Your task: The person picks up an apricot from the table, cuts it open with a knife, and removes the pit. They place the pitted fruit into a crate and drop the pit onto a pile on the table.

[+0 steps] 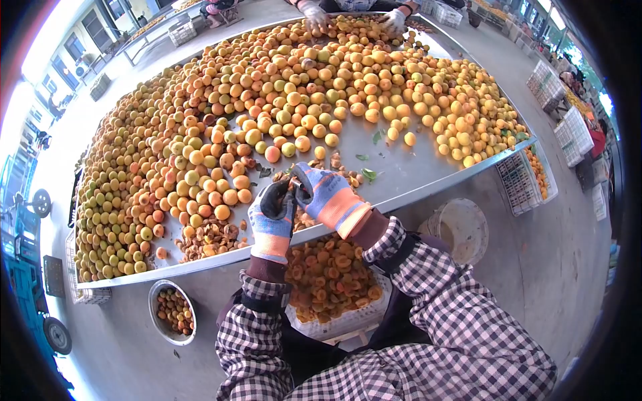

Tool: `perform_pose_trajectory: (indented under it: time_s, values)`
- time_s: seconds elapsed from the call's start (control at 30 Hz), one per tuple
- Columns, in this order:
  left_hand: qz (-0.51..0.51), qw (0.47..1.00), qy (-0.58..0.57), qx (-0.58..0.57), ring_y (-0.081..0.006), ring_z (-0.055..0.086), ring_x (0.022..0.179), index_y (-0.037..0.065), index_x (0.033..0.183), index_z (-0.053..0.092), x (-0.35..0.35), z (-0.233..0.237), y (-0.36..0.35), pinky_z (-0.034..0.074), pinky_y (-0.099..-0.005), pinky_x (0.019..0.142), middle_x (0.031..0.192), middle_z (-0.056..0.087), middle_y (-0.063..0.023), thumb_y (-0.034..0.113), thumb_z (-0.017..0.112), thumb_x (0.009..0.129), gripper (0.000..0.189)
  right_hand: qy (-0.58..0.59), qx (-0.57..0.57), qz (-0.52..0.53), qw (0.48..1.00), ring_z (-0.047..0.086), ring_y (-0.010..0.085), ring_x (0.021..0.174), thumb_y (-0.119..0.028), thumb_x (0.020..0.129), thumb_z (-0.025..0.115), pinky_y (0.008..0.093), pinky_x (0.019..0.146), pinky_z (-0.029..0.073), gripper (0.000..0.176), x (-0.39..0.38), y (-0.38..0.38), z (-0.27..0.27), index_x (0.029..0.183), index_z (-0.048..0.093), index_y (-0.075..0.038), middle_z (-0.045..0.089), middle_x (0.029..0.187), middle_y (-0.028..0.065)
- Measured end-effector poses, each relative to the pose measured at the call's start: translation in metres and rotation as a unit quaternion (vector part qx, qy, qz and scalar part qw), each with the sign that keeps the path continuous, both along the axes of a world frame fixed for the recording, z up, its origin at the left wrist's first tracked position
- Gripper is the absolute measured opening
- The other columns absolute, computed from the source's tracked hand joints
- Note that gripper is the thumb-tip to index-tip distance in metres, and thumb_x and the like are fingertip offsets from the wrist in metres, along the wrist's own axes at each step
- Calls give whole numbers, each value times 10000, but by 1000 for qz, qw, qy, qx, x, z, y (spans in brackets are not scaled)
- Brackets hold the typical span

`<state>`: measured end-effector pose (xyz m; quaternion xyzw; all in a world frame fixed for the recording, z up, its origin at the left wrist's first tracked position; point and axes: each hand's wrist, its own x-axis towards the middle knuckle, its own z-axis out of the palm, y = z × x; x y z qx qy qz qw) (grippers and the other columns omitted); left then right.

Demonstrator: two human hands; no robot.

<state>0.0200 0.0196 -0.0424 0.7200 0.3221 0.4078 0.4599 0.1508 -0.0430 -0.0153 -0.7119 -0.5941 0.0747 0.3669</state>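
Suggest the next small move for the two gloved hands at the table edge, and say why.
Probably finish splitting it: the left hand and right hand pinch what looks like an apricot between their fingers, right above the crate of halved fruit, so the halves could drop there.

The apricot (295, 188) is small and orange, just below the middle of the frame. It is pinched between the left hand (273, 224) and the right hand (329, 198), mostly hidden by the gloved fingers, above the near edge of the bench (401, 175).

L hand (272, 224), R hand (330, 197): fingertips together
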Motion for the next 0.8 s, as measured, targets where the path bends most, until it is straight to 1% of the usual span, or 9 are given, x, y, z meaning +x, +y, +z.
perform_pose_trajectory:
  time_s: [0.23, 0.3, 0.37, 0.47, 0.57, 0.63, 0.7, 0.73, 0.8]
  values:
    - [-5, 997, 1, 73, -92, 589, 749, -19, 980, 657, -7, 2, 2, 491, -232, 667, 859, 649, -37, 10, 628, 838, 148, -25, -101, -101, 989, 633, 342, 870, -252, 808, 652, 415, 750, 504, 417, 26, 7, 9, 1197, 545, -149, 668, 922, 145]
    - [-87, 982, -42, -160, -92, 577, 686, -17, 969, 658, -19, 14, -1, 478, -220, 629, 791, 630, -37, 25, 623, 837, 143, 16, -209, -109, 972, 635, 335, 917, -259, 817, 649, 412, 783, 502, 463, 46, 9, 22, 1248, 524, -144, 667, 992, 153]
    - [-182, 944, -25, -273, -106, 568, 627, -23, 970, 661, -33, 37, -5, 474, -226, 585, 759, 619, -35, 62, 589, 849, 165, -7, -205, -137, 969, 632, 332, 929, -263, 825, 636, 408, 785, 501, 421, 70, 11, 11, 1214, 551, -127, 662, 1007, 159]
    - [-286, 926, 80, -232, -101, 582, 682, -20, 980, 670, -41, 41, -5, 478, -231, 635, 750, 624, -38, 59, 569, 827, 200, -22, -138, -169, 976, 628, 336, 926, -266, 822, 632, 412, 786, 500, 376, 90, 16, 2, 1156, 582, -103, 661, 996, 163]
    - [-372, 906, 78, -187, -60, 559, 690, 4, 964, 683, -44, 36, -7, 470, -224, 653, 770, 646, 1, 79, 596, 858, 156, -31, -200, -156, 967, 602, 342, 1006, -255, 842, 612, 429, 839, 487, 379, 98, 32, -3, 1194, 539, -136, 633, 1073, 170]
    - [-339, 914, 111, -194, -65, 568, 706, 18, 962, 689, -45, 40, -6, 475, -226, 669, 771, 647, -1, 66, 610, 855, 141, -29, -178, -137, 974, 596, 335, 1024, -246, 853, 596, 426, 855, 484, 358, 94, 41, -13, 1190, 549, -135, 624, 1098, 159]
    - [-138, 954, 159, -215, -92, 603, 720, 37, 948, 696, -46, 29, 3, 487, -245, 692, 781, 670, -31, 48, 628, 832, 135, -98, -159, -120, 975, 606, 322, 974, -251, 840, 588, 430, 820, 488, 324, 91, 51, -28, 1152, 590, -165, 634, 1063, 138]
    - [-106, 987, 119, -3, -156, 649, 719, 67, 921, 699, -41, 19, 10, 502, -278, 686, 793, 686, -72, 73, 662, 800, 127, -101, -205, -104, 968, 597, 308, 1016, -202, 859, 538, 422, 863, 482, 319, 87, 55, -25, 1175, 582, -187, 599, 1161, 128]
    - [-37, 962, 258, 75, -137, 637, 743, 76, 947, 685, -41, 11, 9, 503, -258, 703, 857, 683, -52, 47, 723, 733, 219, -111, -225, -94, 963, 589, 306, 1037, -176, 860, 523, 417, 879, 478, 331, 82, 60, -29, 1187, 577, -193, 582, 1182, 128]
